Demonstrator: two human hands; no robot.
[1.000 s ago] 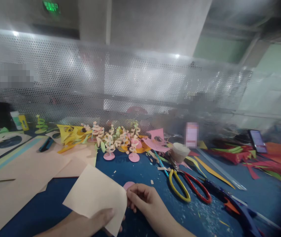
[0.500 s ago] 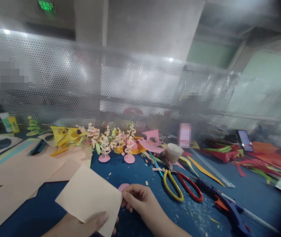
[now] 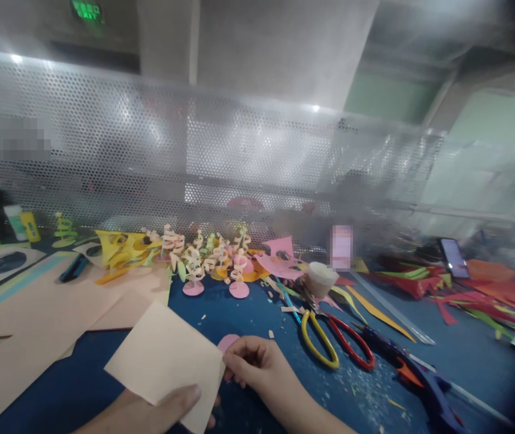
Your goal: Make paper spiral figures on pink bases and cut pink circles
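A cream square of paper (image 3: 162,349) is held tilted above the blue table at the bottom centre. My left hand (image 3: 171,407) grips its lower part, thumb on top and the other fingers beneath. At the square's right corner, my right hand (image 3: 255,361) pinches the paper between thumb and forefinger. A pink paper disc (image 3: 229,343) lies on the table just behind the right hand, partly covered by it. To the right of that hand lie scissors with one yellow handle (image 3: 320,343) and one red handle (image 3: 352,343); their blades are hidden under scraps.
Large peach sheets (image 3: 26,313) spread over the left. Several paper spiral trees on pink bases (image 3: 239,290) stand behind the hands. A white cup (image 3: 320,278), a blue glue gun (image 3: 420,374) and red scraps (image 3: 415,283) lie rightward. A perforated metal screen (image 3: 81,138) borders the back.
The whole view has shifted slightly to the right. Both hands keep their hold on the cream square, with almost no movement.
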